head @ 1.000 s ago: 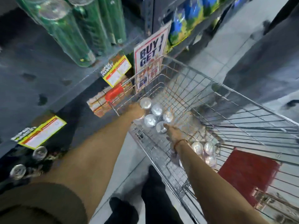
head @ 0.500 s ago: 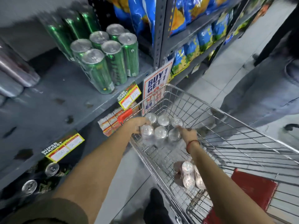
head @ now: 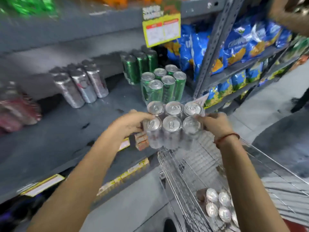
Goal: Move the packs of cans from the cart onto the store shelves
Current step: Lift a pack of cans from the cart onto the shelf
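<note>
A shrink-wrapped pack of silver cans (head: 173, 124) hangs upright in the air above the front corner of the wire cart (head: 197, 166), level with the grey shelf (head: 63, 131). My left hand (head: 130, 122) grips its left side and my right hand (head: 215, 123) grips its right side. Another pack of cans (head: 219, 206) lies low in the cart. On the shelf just behind the held pack stands a green can pack (head: 164, 84), with a second green pack (head: 140, 64) farther back.
Silver cans (head: 80, 86) and a reddish pack (head: 16, 109) stand on the shelf's left part. Blue snack bags (head: 247, 42) fill the neighbouring rack past a grey upright post (head: 212, 47). A yellow price tag (head: 161, 29) hangs above. Another person's hand (head: 291, 12) shows top right.
Both hands have lifted the silver can pack up out of the cart and carried it left toward the shelf. My view has tilted up to the shelf.
</note>
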Available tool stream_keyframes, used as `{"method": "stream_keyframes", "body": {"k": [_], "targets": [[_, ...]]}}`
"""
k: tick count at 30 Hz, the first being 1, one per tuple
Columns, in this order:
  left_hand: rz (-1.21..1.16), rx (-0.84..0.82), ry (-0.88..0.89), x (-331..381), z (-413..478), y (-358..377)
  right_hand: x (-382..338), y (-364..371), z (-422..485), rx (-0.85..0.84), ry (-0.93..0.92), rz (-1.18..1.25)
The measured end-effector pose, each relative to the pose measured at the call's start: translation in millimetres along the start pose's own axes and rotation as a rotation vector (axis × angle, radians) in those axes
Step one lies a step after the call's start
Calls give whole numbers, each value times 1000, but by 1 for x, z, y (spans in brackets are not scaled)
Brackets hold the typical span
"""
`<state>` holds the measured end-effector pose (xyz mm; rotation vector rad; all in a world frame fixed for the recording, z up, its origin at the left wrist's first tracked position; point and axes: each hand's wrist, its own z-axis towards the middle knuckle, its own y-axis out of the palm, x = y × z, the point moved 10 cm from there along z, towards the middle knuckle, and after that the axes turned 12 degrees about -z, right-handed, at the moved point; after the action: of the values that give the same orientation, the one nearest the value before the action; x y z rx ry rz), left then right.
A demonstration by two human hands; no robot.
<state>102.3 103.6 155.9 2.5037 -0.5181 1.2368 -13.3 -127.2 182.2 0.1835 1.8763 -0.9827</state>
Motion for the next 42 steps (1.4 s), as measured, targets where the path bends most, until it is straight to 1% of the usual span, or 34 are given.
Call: {"method": "stream_keyframes", "body": {"k": [2, 5, 9, 12, 15, 20, 23, 26, 27, 28, 29, 30, 31, 32, 33, 34, 36, 39, 42], "targets": [[-17, 49, 59, 17, -19, -34, -31, 22, -1, -75, -69, 21], [-18, 134, 102, 33, -46, -83, -75, 68, -1, -186, -155, -16], [-96, 254, 141, 39, -61, -144, -125, 136, -3, -270, -257, -73], [-147, 366, 177, 44, -63, -184, -155, 176, -4, -277, -295, -126], [-170, 470, 195, 49, -59, -216, -174, 205, -2, -287, -279, -136], [-154, 568, 190, 46, -44, -247, -184, 237, 7, -307, -249, -151], [-102, 615, 210, 42, -41, -255, -187, 244, 9, -304, -286, -172], [45, 662, 260, 43, -44, -253, -187, 238, 5, -290, -373, -198], [117, 699, 287, 46, -50, -246, -186, 233, 4, -279, -405, -188], [207, 764, 352, 50, -57, -239, -183, 226, 2, -264, -427, -165], [314, 848, 459, 57, -68, -227, -177, 217, 0, -246, -439, -131], [419, 917, 616, 65, -81, -205, -168, 207, -1, -226, -444, -98], [498, 947, 793, 71, -94, -175, -155, 196, -1, -207, -440, -71], [540, 928, 937, 73, -102, -143, -139, 184, -1, -189, -426, -53], [557, 870, 1015, 70, -102, -112, -119, 171, 1, -173, -400, -42], [556, 775, 1041, 61, -92, -84, -96, 158, 4, -155, -362, -29], [519, 535, 956, 34, -59, -31, -42, 128, 9, -109, -273, -8], [553, 207, 717, -24, -1, 44, 48, 85, 15, -31, -112, -69], [615, -95, 484, -85, 40, 119, 153, 45, 11, 16, 92, -157]]}}
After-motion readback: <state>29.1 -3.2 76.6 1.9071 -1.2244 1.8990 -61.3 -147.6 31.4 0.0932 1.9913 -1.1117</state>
